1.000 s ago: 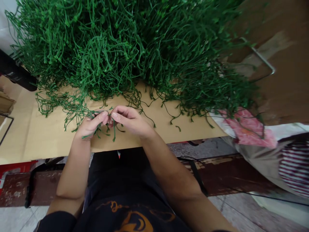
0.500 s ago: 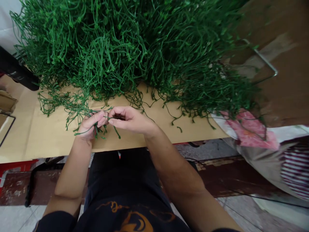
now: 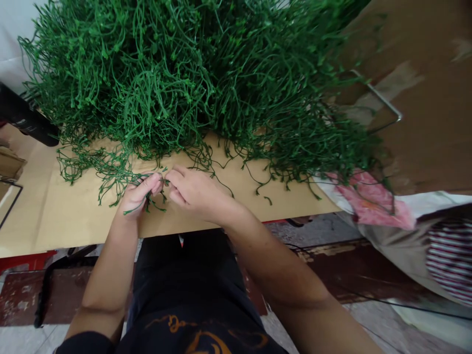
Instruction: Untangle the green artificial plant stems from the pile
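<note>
My left hand [image 3: 139, 192] is closed around several thin green plastic stems [image 3: 120, 183], whose knobbed tips stick out above and below the fingers. Right beside it, my right hand [image 3: 187, 191] has its fingers curled in a pinch at the end of a green stem, with the back of the hand turned up. The fingertips of both hands nearly meet. A large heap of tangled green stems [image 3: 165, 98] rises just beyond them on the tan table covering [image 3: 84, 216].
At the left lies a black cylinder [image 3: 27, 118]. A brown cardboard sheet [image 3: 435, 98] with a metal wire handle [image 3: 383, 96] stands at the right, above a pink cloth [image 3: 376, 199]. Part of a person in striped clothing [image 3: 450, 260] shows at the lower right.
My right hand has rolled over, its fingers curling in from a more open pinch. My left hand keeps its hold on the stems. The view has shifted slightly.
</note>
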The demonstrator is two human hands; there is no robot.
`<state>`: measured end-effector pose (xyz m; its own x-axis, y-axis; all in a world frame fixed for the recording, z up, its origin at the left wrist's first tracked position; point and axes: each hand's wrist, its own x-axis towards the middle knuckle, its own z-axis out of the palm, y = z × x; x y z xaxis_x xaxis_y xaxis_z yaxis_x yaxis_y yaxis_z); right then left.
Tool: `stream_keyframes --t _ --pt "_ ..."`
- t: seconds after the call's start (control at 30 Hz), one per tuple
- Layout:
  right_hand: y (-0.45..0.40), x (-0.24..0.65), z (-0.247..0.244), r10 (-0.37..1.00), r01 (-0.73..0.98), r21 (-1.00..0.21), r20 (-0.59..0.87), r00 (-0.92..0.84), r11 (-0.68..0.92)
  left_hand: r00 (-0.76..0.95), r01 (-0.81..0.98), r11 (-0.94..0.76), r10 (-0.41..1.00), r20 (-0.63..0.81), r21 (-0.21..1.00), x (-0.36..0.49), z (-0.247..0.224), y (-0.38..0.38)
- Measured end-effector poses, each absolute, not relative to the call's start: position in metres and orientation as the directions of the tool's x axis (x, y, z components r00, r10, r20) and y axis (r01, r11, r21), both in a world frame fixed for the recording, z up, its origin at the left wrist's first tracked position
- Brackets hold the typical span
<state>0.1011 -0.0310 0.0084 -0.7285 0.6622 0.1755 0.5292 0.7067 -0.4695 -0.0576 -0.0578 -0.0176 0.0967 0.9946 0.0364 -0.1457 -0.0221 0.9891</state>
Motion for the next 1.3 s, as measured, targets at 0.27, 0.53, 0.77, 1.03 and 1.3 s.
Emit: stream_keyframes --t 0.27,0.53,0.77,1.03,1.3 --pt "-0.028 0.091 -0.005 0.646 0.018 -0.888 0.319 -0.693 0.459 -0.018 -0.260 -0.058 0.998 0.055 0.964 -0.054 -0.016 -0.060" --pt "-0.022 0.069 -0.025 0.835 -0.537 -0.804 0.096 -0.541 -0.256 -0.314 -0.303 -0.293 0.929 0.196 0.907 -0.058 -0.010 -0.064" --pt "-0.017 0.084 -0.026 0.893 -0.444 -0.883 0.069 -0.444 -0.153 -0.126 -0.278 -0.091 0.990 0.058 0.956 -0.054 -0.008 -0.056" --pt "-0.027 0.083 -0.019 0.808 0.021 -0.895 0.392 -0.441 0.446 -0.054 -0.029 -0.079 0.995 0.078 0.996 -0.045 -0.026 -0.056" --pt "-0.023 0.089 -0.017 0.784 -0.209 -0.978 0.150 -0.603 0.027 -0.025 0.022 -0.190 0.981 0.190 0.982 -0.047 -0.017 -0.061"
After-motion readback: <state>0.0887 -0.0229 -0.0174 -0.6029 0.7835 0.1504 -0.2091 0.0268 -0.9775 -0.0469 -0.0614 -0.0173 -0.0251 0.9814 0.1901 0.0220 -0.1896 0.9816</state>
